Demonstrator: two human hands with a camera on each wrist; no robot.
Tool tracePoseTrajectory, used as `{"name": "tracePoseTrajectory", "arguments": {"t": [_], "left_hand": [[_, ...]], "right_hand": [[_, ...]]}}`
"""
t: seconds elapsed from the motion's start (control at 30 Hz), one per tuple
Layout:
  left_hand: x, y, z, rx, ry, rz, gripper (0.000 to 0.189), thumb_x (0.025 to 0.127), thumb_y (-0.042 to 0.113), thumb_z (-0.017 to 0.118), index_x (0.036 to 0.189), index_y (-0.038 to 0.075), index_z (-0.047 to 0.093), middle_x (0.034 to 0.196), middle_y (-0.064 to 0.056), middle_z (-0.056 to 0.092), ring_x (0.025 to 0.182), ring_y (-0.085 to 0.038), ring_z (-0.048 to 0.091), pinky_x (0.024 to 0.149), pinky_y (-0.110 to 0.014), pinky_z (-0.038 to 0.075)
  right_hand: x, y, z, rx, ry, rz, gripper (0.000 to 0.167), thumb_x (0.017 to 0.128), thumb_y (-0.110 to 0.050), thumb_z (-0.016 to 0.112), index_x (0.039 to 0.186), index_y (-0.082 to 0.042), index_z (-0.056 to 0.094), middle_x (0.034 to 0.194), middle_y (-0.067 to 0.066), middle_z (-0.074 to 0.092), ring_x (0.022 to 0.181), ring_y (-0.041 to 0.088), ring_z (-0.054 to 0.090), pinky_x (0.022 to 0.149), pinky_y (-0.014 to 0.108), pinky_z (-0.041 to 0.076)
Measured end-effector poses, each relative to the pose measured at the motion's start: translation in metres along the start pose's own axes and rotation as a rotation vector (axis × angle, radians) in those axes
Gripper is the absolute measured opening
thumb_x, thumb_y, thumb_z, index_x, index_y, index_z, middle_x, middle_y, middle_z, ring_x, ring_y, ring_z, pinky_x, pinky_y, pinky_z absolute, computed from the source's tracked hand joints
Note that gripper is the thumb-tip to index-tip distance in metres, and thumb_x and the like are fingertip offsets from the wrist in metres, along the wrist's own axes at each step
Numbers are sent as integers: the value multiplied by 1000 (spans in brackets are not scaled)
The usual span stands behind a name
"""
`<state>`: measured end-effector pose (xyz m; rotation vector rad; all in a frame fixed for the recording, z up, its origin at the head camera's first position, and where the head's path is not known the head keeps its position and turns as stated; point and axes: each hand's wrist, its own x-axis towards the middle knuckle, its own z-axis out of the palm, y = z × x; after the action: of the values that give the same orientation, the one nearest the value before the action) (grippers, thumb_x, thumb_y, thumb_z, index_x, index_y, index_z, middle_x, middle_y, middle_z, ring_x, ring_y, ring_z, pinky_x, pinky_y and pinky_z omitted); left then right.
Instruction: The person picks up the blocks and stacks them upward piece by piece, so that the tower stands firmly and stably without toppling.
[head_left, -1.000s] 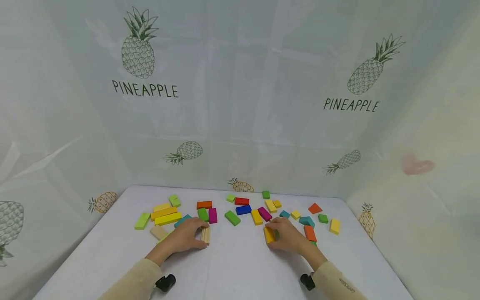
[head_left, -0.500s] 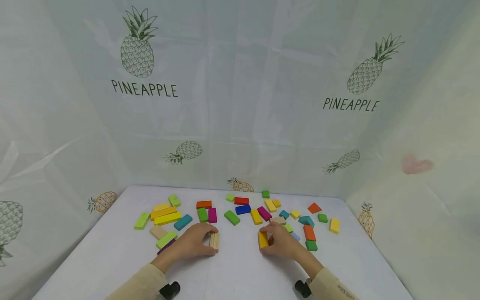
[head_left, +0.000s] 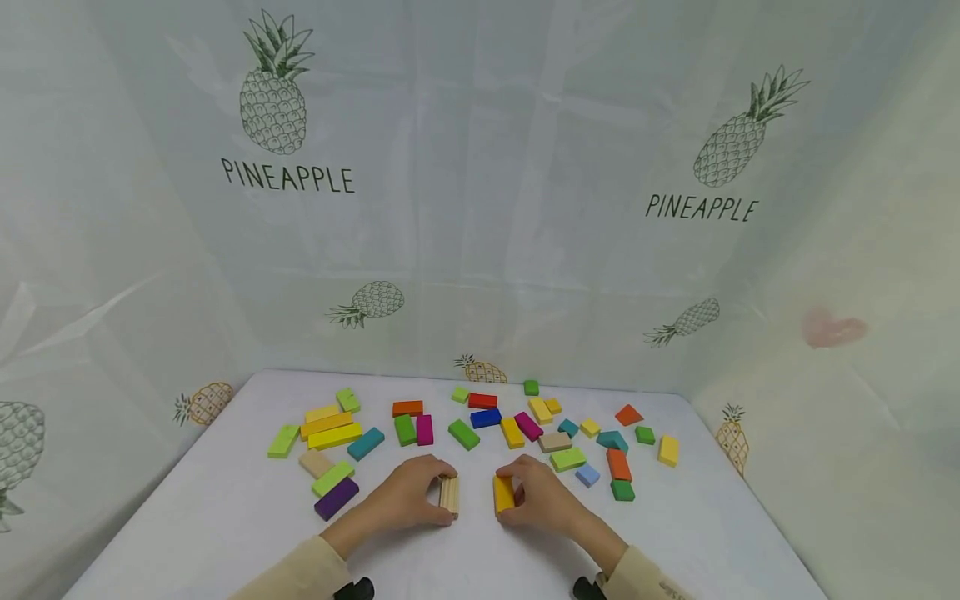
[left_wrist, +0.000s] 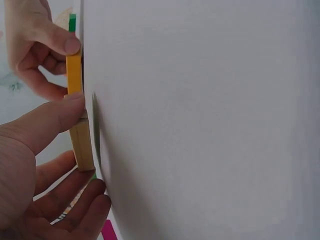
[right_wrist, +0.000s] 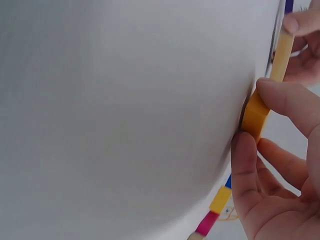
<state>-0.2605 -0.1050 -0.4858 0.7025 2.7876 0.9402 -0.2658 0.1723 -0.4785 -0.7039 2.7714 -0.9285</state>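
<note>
Pale wooden block and orange-yellow block face each other across a narrow gap at the near middle of the white table, one in each hand.
The left hand pinches the wooden block end to end, thumb at the near end and fingertips at the far end; the right hand clamps the orange-yellow block the same way. A purple block lies near the left forearm, touching or just beside a lime block; a light blue block lies near the right hand. Further back, blue block and red block sit before a pineapple-print cloth.
</note>
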Motion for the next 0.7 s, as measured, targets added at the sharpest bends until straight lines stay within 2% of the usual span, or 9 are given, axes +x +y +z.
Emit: {"name": "tracePoseTrajectory", "arguments": {"t": [0.33,0.7], "left_hand": [[1,8,7,7,-1,-16,56,81,39,93,129,19,72,126,0,69,117,-23,60,108,-55,52],[2,10,9,45,10,3,57,80,39,94,128,18,72,123,3,70,116,-21,59,106,-53,53]], "right_hand": [[1,-15,11,41,-4,-21,56,81,-19,94,131,-5,72,112,1,64,78,8,59,72,17,56],[3,-15,16,137,-37,-28,54,81,-12,93,130,-6,71,111,0,64,79,9,61,75,17,57]]}}
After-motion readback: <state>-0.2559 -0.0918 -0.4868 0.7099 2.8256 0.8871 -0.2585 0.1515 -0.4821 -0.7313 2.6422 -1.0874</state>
